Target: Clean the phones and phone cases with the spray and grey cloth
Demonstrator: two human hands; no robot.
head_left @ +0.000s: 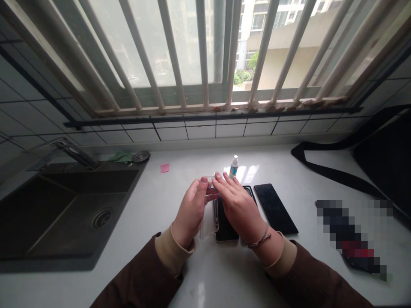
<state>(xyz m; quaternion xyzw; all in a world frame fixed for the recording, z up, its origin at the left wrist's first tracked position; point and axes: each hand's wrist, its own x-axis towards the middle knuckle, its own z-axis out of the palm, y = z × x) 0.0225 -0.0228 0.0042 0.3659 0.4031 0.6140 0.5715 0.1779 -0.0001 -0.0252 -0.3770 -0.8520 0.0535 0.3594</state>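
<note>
My left hand (191,205) is closed round what looks like a clear phone case (216,216), held tilted above the counter. My right hand (239,205) lies over the top of it, fingers stretched out and their tips at its upper edge; the right thumb is hidden. Beneath my right hand, a dark phone (227,229) rests on the counter, partly covered. Another black phone (276,209) lies to the right of it. Just beyond my right fingertips stands a small white bottle (234,164) with a coloured label.
A dark sink (73,188) with a faucet (77,154) takes up the left side. A green cloth (120,157) lies at its back edge. There is a pink paper (165,168) on the white counter (154,256). At right lie a black bag (385,149) with its strap and a pixelated object (349,239).
</note>
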